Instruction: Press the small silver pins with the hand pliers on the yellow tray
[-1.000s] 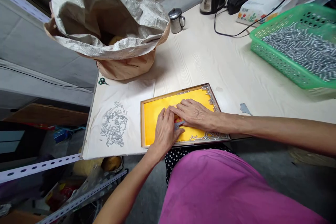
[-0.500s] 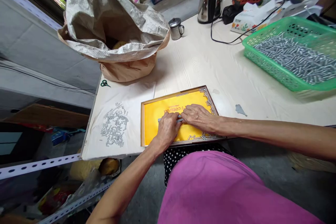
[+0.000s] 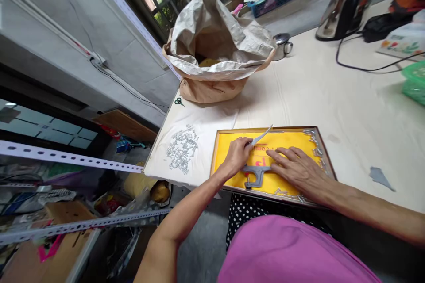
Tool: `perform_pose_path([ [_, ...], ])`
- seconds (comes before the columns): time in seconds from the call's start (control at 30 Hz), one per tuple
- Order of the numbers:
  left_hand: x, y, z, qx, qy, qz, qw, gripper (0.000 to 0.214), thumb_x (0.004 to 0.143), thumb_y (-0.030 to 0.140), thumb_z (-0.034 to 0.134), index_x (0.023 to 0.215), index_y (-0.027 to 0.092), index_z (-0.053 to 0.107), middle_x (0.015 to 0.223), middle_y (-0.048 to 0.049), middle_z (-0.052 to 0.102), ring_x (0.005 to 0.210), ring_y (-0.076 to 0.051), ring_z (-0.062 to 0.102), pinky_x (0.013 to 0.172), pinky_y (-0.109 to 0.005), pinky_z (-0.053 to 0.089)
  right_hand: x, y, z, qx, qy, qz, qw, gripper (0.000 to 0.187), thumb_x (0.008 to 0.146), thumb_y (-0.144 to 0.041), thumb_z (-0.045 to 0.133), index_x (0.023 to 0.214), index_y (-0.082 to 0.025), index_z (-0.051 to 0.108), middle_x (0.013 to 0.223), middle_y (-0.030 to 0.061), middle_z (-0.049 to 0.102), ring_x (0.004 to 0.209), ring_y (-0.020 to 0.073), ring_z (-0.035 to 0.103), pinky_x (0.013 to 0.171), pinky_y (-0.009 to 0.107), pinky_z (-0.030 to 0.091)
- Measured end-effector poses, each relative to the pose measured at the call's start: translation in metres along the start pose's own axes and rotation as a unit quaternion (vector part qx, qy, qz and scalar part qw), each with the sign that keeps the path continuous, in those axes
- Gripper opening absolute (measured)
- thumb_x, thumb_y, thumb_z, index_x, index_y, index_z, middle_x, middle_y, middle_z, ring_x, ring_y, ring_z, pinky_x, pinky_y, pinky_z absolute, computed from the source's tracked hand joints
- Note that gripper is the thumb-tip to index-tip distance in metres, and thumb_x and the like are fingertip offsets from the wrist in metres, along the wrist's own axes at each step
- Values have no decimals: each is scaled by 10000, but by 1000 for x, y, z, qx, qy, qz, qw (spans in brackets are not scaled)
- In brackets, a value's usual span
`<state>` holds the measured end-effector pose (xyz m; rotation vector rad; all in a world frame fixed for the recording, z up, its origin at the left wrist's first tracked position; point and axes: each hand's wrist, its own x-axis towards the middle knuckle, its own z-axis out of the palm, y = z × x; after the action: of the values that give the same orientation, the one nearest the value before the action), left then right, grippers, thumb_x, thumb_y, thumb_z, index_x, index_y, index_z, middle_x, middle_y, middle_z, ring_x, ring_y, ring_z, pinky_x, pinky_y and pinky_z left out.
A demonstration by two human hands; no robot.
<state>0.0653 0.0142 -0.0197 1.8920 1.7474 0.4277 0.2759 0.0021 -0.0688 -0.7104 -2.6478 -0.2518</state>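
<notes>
A wooden-framed tray [image 3: 324,152] with a yellow lining sits at the table's near edge. My left hand [image 3: 236,157] is closed in a pinch on a thin grey metal strip [image 3: 261,136] that sticks up and to the right over the lining. My right hand [image 3: 297,169] lies flat on the lining with fingers spread, resting against a grey T-shaped metal tool [image 3: 254,174]. Small silver metal pieces [image 3: 315,143] line the tray's right and near edges.
A pile of small silver pieces [image 3: 181,149] lies on white cloth left of the tray. Behind stand a crumpled sack [image 3: 217,48], green scissors [image 3: 179,101], a metal mug [image 3: 283,45], a kettle [image 3: 347,6] with black cable, and a green basket [image 3: 415,82] at the right edge.
The view swung left. My left hand lifted a thin strip off the lining, my hands parted, and the grey T-shaped tool now lies uncovered between them.
</notes>
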Motion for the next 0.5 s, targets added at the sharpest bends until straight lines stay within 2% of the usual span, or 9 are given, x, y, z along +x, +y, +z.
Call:
perform_pose_path([
  [0.1,0,-17,-12,-52,31,-24,998,262,884,145,587,1098,116,735,1094,-112,743,1008,-220,679,920,-296,494,0,-7,2,8,-21,6,1000,189,880,-50,465,885,-215,556,794,36,631,734,223,555,741,386,321],
  [0.17,-1,-38,-28,-43,74,-35,996,265,897,161,584,1116,122,728,1111,-114,730,1015,-207,669,923,-289,492,-5,-9,5,45,-33,10,998,208,889,-32,433,892,-218,525,714,-7,587,629,188,525,731,378,301],
  [0.23,-4,-66,-50,31,141,-69,987,259,925,185,552,1108,136,729,1089,-115,713,1014,-210,646,909,-304,488,-13,-10,8,91,-43,17,995,232,893,-12,401,926,-219,499,720,-31,573,609,167,523,748,370,295],
  [0.3,-6,-95,-72,153,204,-125,959,269,953,219,509,1086,154,735,1071,-117,684,1055,-239,598,904,-335,471,-20,-10,12,125,-58,30,990,237,900,-12,384,953,-223,480,741,-38,571,627,164,535,755,362,292],
  [0.33,-7,-109,-81,209,210,-156,942,281,961,229,490,1078,160,735,1074,-118,670,1080,-253,572,897,-345,463,-22,-11,14,137,-65,36,988,236,902,-18,382,965,-226,474,753,-36,576,639,166,540,755,359,291],
  [0.4,-7,-132,-94,294,181,-205,916,297,966,247,464,1041,166,740,1085,-121,651,1110,-275,530,864,-353,457,-24,-11,17,152,-72,43,985,230,908,-34,381,982,-232,470,779,-29,596,656,170,548,745,353,290],
  [0.5,-3,-153,-100,337,121,-224,906,302,953,259,455,937,166,743,1064,-128,641,1106,-291,508,808,-353,457,-20,-13,14,152,-64,47,985,236,919,-36,358,978,-234,472,778,-25,599,658,168,548,737,344,291],
])
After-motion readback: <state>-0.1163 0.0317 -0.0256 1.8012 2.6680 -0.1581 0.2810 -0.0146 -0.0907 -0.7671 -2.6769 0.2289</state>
